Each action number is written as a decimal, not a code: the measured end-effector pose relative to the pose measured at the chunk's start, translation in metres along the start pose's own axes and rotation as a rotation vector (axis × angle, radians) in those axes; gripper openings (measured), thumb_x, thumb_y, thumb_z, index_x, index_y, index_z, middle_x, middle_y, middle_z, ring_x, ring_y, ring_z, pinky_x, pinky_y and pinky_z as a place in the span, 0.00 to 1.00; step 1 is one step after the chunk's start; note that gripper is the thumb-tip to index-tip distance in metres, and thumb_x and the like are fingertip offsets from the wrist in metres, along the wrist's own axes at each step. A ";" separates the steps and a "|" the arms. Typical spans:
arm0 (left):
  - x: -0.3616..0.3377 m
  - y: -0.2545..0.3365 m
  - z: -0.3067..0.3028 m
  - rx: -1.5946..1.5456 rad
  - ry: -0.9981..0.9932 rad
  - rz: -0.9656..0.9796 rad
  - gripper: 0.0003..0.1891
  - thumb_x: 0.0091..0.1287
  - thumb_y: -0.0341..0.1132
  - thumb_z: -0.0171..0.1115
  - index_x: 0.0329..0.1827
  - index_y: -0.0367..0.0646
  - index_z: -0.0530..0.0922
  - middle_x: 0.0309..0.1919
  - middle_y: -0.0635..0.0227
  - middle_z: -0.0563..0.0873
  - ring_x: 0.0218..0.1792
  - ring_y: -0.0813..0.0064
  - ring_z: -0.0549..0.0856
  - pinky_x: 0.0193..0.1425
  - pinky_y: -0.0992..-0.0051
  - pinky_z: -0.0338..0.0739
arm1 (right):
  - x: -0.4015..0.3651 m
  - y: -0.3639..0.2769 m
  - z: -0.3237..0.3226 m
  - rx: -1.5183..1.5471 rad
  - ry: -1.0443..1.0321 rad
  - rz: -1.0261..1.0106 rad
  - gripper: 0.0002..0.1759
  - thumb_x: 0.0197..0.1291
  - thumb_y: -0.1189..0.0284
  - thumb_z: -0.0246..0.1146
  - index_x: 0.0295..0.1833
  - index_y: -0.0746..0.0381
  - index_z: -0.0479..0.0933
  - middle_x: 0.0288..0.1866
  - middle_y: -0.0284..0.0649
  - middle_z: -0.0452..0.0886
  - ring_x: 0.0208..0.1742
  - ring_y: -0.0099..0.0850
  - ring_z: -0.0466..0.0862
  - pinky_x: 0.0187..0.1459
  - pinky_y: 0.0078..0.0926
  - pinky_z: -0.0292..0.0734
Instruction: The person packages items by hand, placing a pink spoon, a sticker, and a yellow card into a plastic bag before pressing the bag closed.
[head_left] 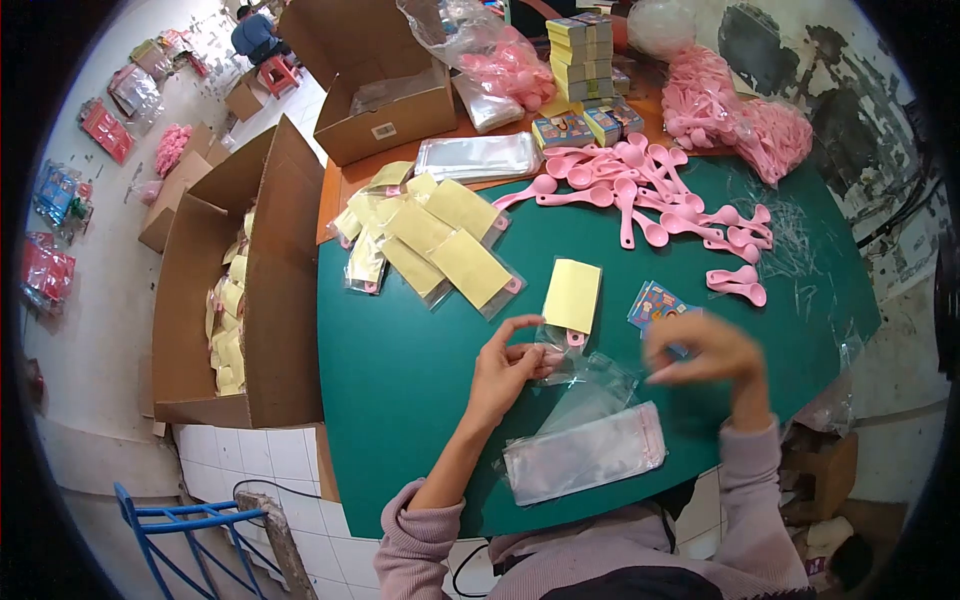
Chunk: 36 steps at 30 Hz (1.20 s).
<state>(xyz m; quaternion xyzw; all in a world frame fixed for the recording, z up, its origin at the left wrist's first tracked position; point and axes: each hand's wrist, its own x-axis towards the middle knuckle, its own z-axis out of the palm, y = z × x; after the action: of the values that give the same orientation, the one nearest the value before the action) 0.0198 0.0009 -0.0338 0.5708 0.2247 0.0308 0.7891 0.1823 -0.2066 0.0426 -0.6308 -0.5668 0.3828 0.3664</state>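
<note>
My left hand (pixel 515 365) has its fingers closed around the near end of a clear plastic bag (pixel 562 352). Directly beyond it lies a yellow card (pixel 573 292), with the handle end of a pink spoon (pixel 576 338) sticking out below. My right hand (pixel 705 352) is smeared by motion just above and beside a small pile of blue printed cards (pixel 655 304); whether it holds anything cannot be made out. Closer to my body, a stack of flat clear bags (pixel 585 455) lies between my forearms, some loose ones overlapping its far edge.
Loose pink measuring spoons (pixel 625 195) spread across the far right. Packed yellow-card bags (pixel 430 240) pile at far left. A large cardboard box (pixel 285 300) flanks the table's left edge. Bundled card stacks (pixel 580 60) and bags of spoons (pixel 740 120) stand at the back.
</note>
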 end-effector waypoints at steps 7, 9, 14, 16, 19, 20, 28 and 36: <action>0.007 -0.010 -0.006 0.128 -0.075 0.067 0.08 0.68 0.27 0.49 0.44 0.36 0.76 0.39 0.66 0.82 0.42 0.80 0.82 0.45 0.82 0.77 | -0.122 0.103 -0.154 -1.179 1.078 1.061 0.04 0.50 0.76 0.62 0.33 0.63 0.75 0.29 0.35 0.78 0.32 0.30 0.80 0.32 0.26 0.73; 0.005 -0.008 -0.003 0.079 -0.031 0.021 0.08 0.68 0.27 0.49 0.43 0.35 0.76 0.40 0.66 0.82 0.42 0.80 0.82 0.47 0.82 0.77 | -0.088 0.047 -0.114 -0.898 0.687 0.923 0.15 0.48 0.73 0.64 0.43 0.65 0.74 0.40 0.43 0.79 0.45 0.37 0.80 0.43 0.34 0.75; 0.006 -0.007 0.005 -0.069 -0.006 0.094 0.08 0.68 0.27 0.49 0.43 0.33 0.76 0.40 0.65 0.82 0.43 0.78 0.82 0.47 0.81 0.77 | 0.037 0.006 0.046 -0.490 0.415 0.105 0.29 0.42 0.70 0.71 0.51 0.62 0.67 0.45 0.45 0.66 0.43 0.42 0.75 0.45 0.34 0.73; 0.000 -0.008 0.002 -0.128 0.015 0.116 0.08 0.68 0.27 0.49 0.43 0.32 0.76 0.40 0.65 0.82 0.43 0.78 0.82 0.48 0.80 0.77 | 0.054 0.018 0.069 -0.428 0.395 0.099 0.25 0.43 0.72 0.69 0.48 0.63 0.69 0.44 0.47 0.66 0.44 0.46 0.74 0.45 0.36 0.73; -0.002 -0.007 -0.003 -0.149 0.015 0.142 0.08 0.68 0.27 0.49 0.47 0.35 0.73 0.41 0.63 0.81 0.43 0.76 0.82 0.48 0.79 0.77 | 0.063 0.029 0.065 -0.415 0.611 -0.062 0.11 0.47 0.79 0.66 0.36 0.64 0.72 0.39 0.43 0.66 0.39 0.39 0.76 0.40 0.33 0.73; -0.003 -0.003 -0.003 -0.199 0.021 0.152 0.08 0.68 0.27 0.48 0.48 0.36 0.72 0.42 0.63 0.81 0.43 0.75 0.82 0.48 0.78 0.77 | 0.060 0.033 0.061 -0.425 0.605 -0.057 0.11 0.47 0.79 0.66 0.36 0.64 0.72 0.39 0.43 0.66 0.39 0.39 0.76 0.40 0.33 0.73; 0.007 -0.015 0.005 -0.140 0.022 0.243 0.05 0.68 0.25 0.48 0.45 0.38 0.69 0.37 0.63 0.81 0.38 0.76 0.83 0.42 0.77 0.78 | 0.057 0.041 0.067 -0.260 0.608 -0.089 0.12 0.45 0.81 0.66 0.37 0.64 0.72 0.43 0.42 0.65 0.40 0.35 0.74 0.41 0.30 0.73; -0.002 -0.001 0.005 0.425 0.049 0.271 0.09 0.63 0.22 0.53 0.46 0.39 0.70 0.36 0.64 0.82 0.34 0.78 0.83 0.36 0.78 0.79 | 0.051 0.051 0.061 -0.217 0.549 -0.119 0.12 0.45 0.82 0.66 0.37 0.63 0.74 0.45 0.43 0.65 0.42 0.34 0.74 0.42 0.29 0.73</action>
<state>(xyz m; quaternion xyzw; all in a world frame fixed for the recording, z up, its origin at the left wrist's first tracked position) 0.0199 -0.0048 -0.0327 0.7479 0.1667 0.1025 0.6344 0.1531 -0.1589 -0.0330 -0.7121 -0.5199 0.1129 0.4582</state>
